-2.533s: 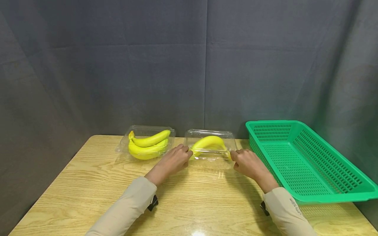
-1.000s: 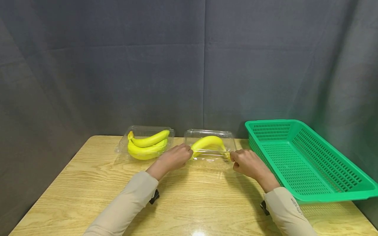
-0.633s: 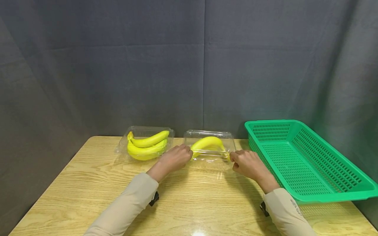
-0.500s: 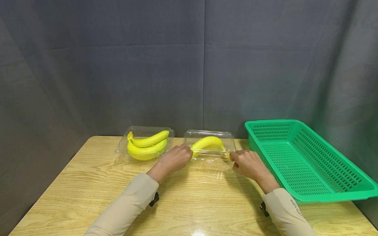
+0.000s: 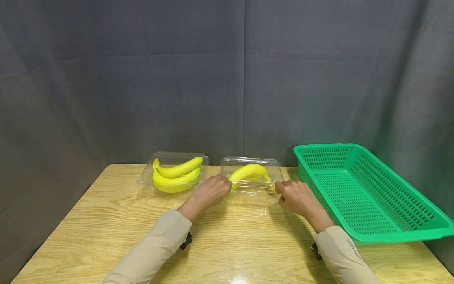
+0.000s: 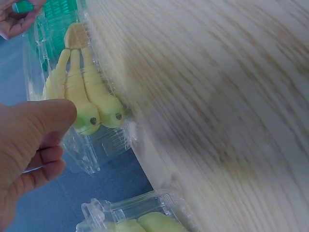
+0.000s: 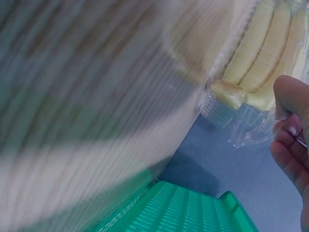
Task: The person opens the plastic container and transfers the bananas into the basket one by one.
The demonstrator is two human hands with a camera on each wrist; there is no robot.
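A clear plastic clamshell container with a bunch of bananas inside stands near the table's back edge. My left hand pinches its front left corner, thumb over curled fingers. At the front right corner, beside the bananas' stem end, my right hand pinches the container's edge in the same way. Both wrist views show the bananas through the clear plastic, the stem close to my right hand. The fingertips are mostly hidden behind the hands in the head view.
Left of my hands is a second clear container, also with bananas in it. A green perforated basket stands on the right, close to my right forearm. A grey curtain hangs right behind the wooden table.
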